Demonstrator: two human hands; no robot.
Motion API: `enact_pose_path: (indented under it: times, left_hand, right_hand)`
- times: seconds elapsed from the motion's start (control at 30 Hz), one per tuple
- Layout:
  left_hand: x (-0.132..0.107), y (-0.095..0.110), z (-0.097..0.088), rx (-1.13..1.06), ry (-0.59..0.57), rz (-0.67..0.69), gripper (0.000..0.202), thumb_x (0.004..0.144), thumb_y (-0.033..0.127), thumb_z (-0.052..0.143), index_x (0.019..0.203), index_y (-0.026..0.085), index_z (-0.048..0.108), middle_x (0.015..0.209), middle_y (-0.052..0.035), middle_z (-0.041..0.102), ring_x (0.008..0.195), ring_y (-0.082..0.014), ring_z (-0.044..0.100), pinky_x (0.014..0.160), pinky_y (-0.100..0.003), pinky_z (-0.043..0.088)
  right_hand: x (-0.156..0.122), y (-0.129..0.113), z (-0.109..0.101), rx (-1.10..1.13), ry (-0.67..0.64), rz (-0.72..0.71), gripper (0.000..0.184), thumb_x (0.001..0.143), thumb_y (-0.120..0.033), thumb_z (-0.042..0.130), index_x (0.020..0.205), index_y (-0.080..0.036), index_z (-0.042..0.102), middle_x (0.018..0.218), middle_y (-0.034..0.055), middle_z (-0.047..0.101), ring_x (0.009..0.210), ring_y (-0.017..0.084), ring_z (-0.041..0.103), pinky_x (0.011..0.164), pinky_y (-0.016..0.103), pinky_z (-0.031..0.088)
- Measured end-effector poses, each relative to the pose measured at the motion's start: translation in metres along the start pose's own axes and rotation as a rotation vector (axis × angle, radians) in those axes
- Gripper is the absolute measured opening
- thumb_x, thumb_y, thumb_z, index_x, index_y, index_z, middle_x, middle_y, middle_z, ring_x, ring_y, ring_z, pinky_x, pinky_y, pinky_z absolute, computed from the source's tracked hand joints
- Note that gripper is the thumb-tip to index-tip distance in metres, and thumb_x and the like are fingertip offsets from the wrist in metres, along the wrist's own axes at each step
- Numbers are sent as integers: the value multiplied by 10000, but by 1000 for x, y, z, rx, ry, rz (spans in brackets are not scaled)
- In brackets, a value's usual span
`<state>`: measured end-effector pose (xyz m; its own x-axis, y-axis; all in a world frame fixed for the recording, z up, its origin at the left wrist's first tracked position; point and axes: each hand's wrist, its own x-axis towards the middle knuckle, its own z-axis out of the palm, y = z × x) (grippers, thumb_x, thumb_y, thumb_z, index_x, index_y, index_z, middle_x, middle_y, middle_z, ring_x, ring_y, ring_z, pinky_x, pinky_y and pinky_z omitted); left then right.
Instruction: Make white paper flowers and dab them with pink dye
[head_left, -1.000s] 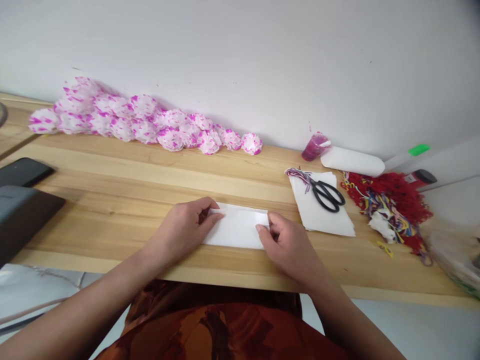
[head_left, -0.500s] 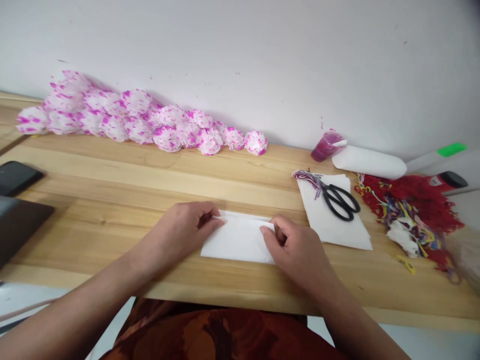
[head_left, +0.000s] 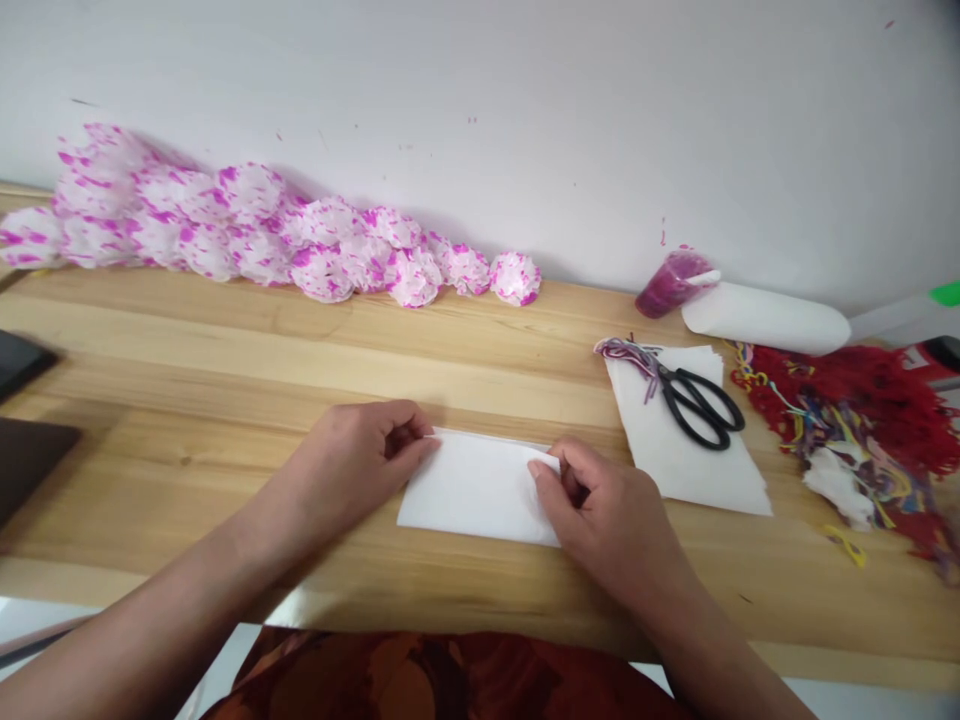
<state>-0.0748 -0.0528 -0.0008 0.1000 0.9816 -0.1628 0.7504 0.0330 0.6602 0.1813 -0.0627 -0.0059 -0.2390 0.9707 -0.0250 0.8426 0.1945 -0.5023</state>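
A folded sheet of white tissue-like paper (head_left: pixel 476 490) lies on the wooden table in front of me. My left hand (head_left: pixel 371 450) pinches its upper left corner between thumb and curled fingers. At the upper right corner, my right hand (head_left: pixel 604 500) grips the paper, its thumb lying on top and the fingers behind. Right of that hand lies a stack of white paper sheets (head_left: pixel 701 475). Black-handled scissors (head_left: pixel 701 408) rest on the stack, beside a small bundle of purple and white yarn (head_left: pixel 630 352).
White and magenta paper pompoms (head_left: pixel 247 240) line the wall at the back left. A cup of magenta liquid (head_left: pixel 675 283), a white roll (head_left: pixel 765 316) and red yarn (head_left: pixel 862 400) with coloured scraps occupy the right. Dark flat objects (head_left: pixel 30 460) sit at the left edge.
The paper's upper edges have come together, so the fold looks flatter and more even. Both hands still hold the corners. The camera view has shifted slightly.
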Motion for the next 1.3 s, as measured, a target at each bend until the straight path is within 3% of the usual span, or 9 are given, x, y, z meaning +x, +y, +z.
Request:
enact_pose_path:
  times: [0.47, 0.73, 1.3]
  left_hand:
    - [2, 6, 0, 22, -17, -68, 162, 849, 370, 590, 807, 227, 652, 637, 44, 659, 542, -120, 564, 535, -236, 398]
    - [2, 0, 1, 39, -6, -36, 162, 851, 374, 596, 941, 245, 633, 575, 75, 569, 504, -105, 499, 532, -232, 380]
    - [2, -3, -10, -27, 0, -52, 224, 917, 401, 520, 907, 243, 679, 741, 42, 700, 633, -133, 603, 614, -254, 422]
  right_hand:
    - [2, -4, 2, -66, 32, 10, 287, 904, -374, 531, 685, -215, 437, 499, -76, 458, 444, 93, 416, 500, 238, 250]
    - [3, -3, 3, -80, 26, 19, 282, 900, -388, 531, 692, -214, 454, 500, -74, 471, 439, 93, 424, 496, 235, 248]
    - [1, 0, 4, -105, 18, 12, 350, 904, -455, 538, 666, -218, 438, 476, -79, 475, 423, 95, 438, 488, 234, 268]
